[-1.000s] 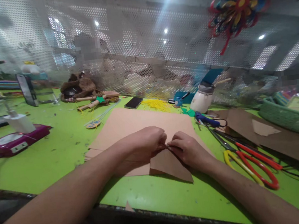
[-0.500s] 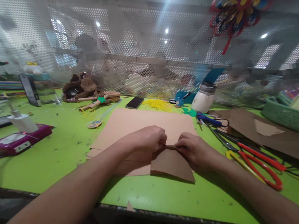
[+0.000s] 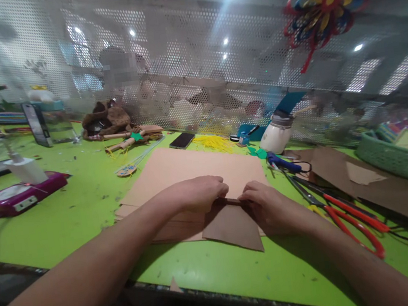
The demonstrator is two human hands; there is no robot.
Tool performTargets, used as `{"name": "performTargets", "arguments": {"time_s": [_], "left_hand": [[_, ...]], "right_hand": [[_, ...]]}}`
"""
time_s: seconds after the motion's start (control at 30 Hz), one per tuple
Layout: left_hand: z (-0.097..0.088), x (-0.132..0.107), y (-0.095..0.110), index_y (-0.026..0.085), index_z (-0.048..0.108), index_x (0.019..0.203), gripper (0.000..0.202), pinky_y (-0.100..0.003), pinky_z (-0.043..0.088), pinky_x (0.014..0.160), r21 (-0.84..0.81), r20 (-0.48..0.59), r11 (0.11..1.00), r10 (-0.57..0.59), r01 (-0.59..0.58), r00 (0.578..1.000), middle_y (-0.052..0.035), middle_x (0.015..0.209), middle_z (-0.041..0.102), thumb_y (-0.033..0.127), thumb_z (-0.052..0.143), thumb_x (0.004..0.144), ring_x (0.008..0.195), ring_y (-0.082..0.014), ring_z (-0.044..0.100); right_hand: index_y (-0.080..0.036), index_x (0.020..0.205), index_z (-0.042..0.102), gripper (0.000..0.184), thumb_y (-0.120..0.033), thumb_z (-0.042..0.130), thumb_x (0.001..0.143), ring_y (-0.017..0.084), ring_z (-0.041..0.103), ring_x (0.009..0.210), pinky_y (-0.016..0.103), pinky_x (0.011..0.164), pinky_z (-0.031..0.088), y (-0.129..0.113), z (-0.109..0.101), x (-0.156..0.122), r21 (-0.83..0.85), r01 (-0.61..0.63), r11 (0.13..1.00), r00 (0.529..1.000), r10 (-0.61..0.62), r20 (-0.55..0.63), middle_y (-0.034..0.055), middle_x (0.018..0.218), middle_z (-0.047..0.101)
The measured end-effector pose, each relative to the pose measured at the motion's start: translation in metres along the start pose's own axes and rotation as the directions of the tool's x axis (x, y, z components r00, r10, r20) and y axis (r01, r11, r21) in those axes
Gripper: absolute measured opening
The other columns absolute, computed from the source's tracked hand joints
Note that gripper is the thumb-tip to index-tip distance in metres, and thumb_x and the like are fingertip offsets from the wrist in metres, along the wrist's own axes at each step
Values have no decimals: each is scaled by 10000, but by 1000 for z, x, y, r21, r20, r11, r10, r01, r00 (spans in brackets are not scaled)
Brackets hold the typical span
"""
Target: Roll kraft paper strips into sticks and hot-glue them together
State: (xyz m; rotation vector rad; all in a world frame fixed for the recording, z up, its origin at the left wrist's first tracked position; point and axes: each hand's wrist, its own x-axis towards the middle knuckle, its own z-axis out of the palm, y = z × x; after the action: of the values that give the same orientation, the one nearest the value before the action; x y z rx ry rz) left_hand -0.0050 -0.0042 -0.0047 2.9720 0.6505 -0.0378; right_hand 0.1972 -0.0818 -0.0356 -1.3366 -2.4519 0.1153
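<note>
A piece of brown paper (image 3: 231, 229) lies over the front of a stack of tan paper sheets (image 3: 205, 160). Its far edge is rolled or folded into a narrow dark strip. My left hand (image 3: 205, 192) pinches the left part of that strip, its fingertips partly hidden behind the knuckles. At the strip's right end, my right hand (image 3: 264, 200) grips it between thumb and fingers. The near part of the brown paper hangs loose toward me, its front corner just past the stack.
Right of my hand lie scissors with red and yellow handles (image 3: 358, 231), a blue-handled tool (image 3: 283, 163) and brown card (image 3: 334, 167). A green basket (image 3: 394, 157) stands beyond. Yellow shreds (image 3: 214, 143), a phone (image 3: 182, 141) and a white bottle (image 3: 275, 136) sit behind; a purple power strip (image 3: 26, 194) is left.
My left hand has shifted slightly along the rolled edge, and more of the strip shows between the hands. The right hand keeps its hold. The view has moved slightly.
</note>
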Motion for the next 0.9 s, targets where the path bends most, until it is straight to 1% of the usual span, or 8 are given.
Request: {"name": "performTargets", "arguments": {"time_s": [0.13,0.3,0.4,0.53,0.67,0.83,0.9], "left_hand": [[-4,-3,3,173,548,791,57,-255,347,581,7,-4,1000,25,-25,1000,-39,830,562,181,502,758,650,-133,455],[-9,-7,7,179,539,805,67,-256,347,578,-36,26,999,-29,30,999,-36,842,567,202,521,745,647,-132,450],[-8,-7,6,182,533,796,67,-252,344,564,-57,23,998,-30,32,999,-29,841,564,207,525,735,641,-130,445],[-6,-7,5,181,535,789,46,-251,346,583,-49,18,999,-19,20,1000,-28,838,560,204,521,751,650,-128,444],[-9,-9,7,182,546,804,59,-255,337,585,-52,1,998,-20,20,1000,-33,837,554,213,508,770,654,-132,446],[-10,-11,8,181,552,801,74,-247,323,552,-64,10,998,-16,16,1000,-30,822,553,204,518,741,624,-126,434],[-8,-11,6,181,557,786,83,-245,329,550,-78,1,997,-18,18,1000,-27,816,557,200,527,711,626,-128,449]], "right_hand": [[-174,948,647,194,-111,517,819,185,516,816,291,686,432,-2,-4,-1,4,8,1000,1000,-8,14,79,873,564],[-178,975,649,208,-119,528,817,182,519,821,288,695,436,-3,-6,-1,-6,14,1000,1000,-14,26,79,881,570],[-172,982,648,223,-105,526,807,179,517,810,285,685,436,-3,-6,-1,-12,13,1000,1000,-13,28,79,876,574],[-173,967,648,229,-92,522,793,182,514,810,289,683,434,-2,-5,-1,-27,17,999,1000,-16,27,75,866,570],[-173,947,643,225,-78,526,780,181,515,795,289,676,435,-2,-4,0,-25,29,999,999,-29,17,72,862,567],[-178,885,646,176,-85,534,786,174,519,776,282,667,433,-1,-2,0,-18,24,1000,1000,-24,-9,66,840,570],[-174,895,644,177,-88,536,784,175,519,777,283,668,434,0,0,-1,-18,19,1000,1000,-19,-16,68,843,569]]}}
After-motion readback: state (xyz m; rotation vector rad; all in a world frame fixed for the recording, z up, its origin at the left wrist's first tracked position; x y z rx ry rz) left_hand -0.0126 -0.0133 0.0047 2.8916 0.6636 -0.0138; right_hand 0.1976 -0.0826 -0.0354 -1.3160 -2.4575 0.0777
